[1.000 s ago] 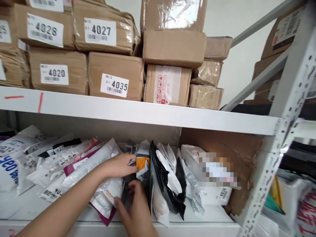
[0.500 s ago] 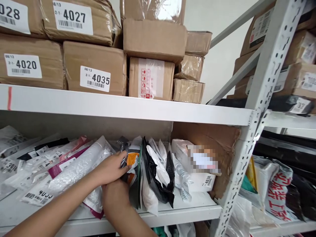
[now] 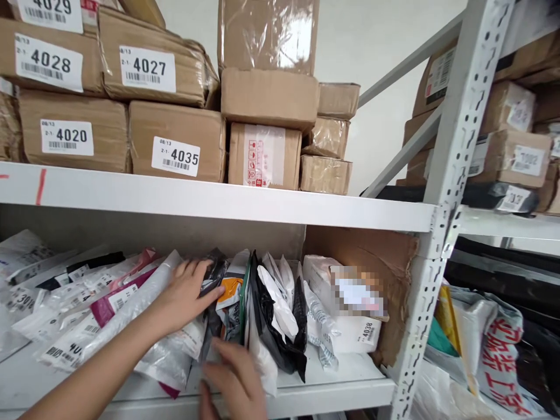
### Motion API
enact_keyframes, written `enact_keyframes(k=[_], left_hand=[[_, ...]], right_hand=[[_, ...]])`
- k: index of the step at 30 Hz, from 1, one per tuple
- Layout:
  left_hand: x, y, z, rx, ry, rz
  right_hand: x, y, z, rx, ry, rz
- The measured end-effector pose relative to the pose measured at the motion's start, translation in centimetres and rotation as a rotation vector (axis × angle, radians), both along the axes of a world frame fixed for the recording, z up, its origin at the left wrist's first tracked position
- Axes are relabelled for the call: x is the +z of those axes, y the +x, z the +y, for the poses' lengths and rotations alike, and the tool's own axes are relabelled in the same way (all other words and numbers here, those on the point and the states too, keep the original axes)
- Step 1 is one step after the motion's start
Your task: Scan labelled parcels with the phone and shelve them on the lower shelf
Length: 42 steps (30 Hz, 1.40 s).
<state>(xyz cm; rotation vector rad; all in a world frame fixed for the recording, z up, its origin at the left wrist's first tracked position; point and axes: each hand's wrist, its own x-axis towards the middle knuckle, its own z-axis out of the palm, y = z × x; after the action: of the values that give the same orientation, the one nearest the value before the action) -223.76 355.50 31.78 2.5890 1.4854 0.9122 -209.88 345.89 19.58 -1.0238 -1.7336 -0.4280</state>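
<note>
My left hand [image 3: 186, 291] reaches into a row of upright bagged parcels on the lower shelf. Its fingers are spread over a dark grey plastic parcel [image 3: 214, 269], and the thumb touches the neighbouring grey-and-orange parcel [image 3: 231, 291]. Under the left wrist leans a silvery bubble-wrapped parcel [image 3: 131, 312]. In front of the row, near the shelf's front edge, is my right hand [image 3: 234, 379], blurred, its fingers apart and nothing seen in them. Just right of the hands stand a black plastic parcel [image 3: 265, 315] and a white parcel [image 3: 283, 312].
Above runs a white shelf beam [image 3: 219, 198], bearing cartons such as the one labelled 4035 [image 3: 177, 125]. To the right stand a white box labelled 4038 [image 3: 350, 341] and a perforated upright [image 3: 437, 262]. Labelled white bags [image 3: 65, 286] lean at the left.
My hands, close together before, are now apart: the right has moved down and right, while the left has spread and shifted left. The view has shifted, with the upper cartons appearing lower.
</note>
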Motion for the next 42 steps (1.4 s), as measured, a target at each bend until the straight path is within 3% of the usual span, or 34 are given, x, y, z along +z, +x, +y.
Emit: enact_keyframes(k=[1, 2, 5, 8, 14, 19, 24, 29, 32, 34, 36, 39, 42], left_hand=[[-0.1, 0.4, -0.1, 0.000, 0.026, 0.018], [-0.1, 0.8, -0.1, -0.012, 0.024, 0.053], [0.2, 2.4, -0.1, -0.088, -0.068, 0.129], [0.3, 3.6, -0.2, -0.100, -0.094, 0.093], [-0.2, 4.6, -0.1, 0.015, 0.040, 0.196], [-0.4, 4.1, 0.4, 0.007, 0.076, 0.212], [-0.1, 3.2, 0.4, -0.060, 0.013, 0.159], [0.2, 2.0, 0.8, -0.087, -0.086, 0.148], [0.6, 2.3, -0.6, 0.007, 0.114, 0.115], [1.1, 4.0, -2.7, 0.024, 0.321, 0.025], [2.0, 7.2, -5.2, -0.073, 0.391, 0.009], [3.5, 13.7, -7.1, -0.247, 0.195, 0.280], [4.0, 18.9, -5.6, -0.085, 0.092, 0.339]], right_hand=[[-0.7, 1.3, -0.6, -0.083, 0.212, 0.127], [-1.2, 2.4, -0.9, -0.195, 0.278, 0.186], [-1.2, 4.1, -0.5, -0.376, 0.115, 0.146], [-0.1, 3.9, 0.6, -0.462, 0.022, 0.109], [1.6, 3.0, 2.4, -0.501, 0.077, 0.334], [1.7, 3.2, 4.1, -0.523, -0.034, 0.224], [1.3, 3.4, 4.9, -0.515, -0.115, 0.224], [1.4, 3.5, 3.3, -0.432, -0.148, 0.229], [1.6, 5.0, 0.7, -0.278, -0.102, 0.300], [1.5, 6.8, -0.9, -0.285, 0.100, 0.334], [1.4, 8.8, -1.8, -0.378, 0.277, 0.350], [1.4, 11.2, -1.5, -0.495, 0.213, 0.246], [1.0, 12.2, -0.3, -0.636, 0.074, 0.138]])
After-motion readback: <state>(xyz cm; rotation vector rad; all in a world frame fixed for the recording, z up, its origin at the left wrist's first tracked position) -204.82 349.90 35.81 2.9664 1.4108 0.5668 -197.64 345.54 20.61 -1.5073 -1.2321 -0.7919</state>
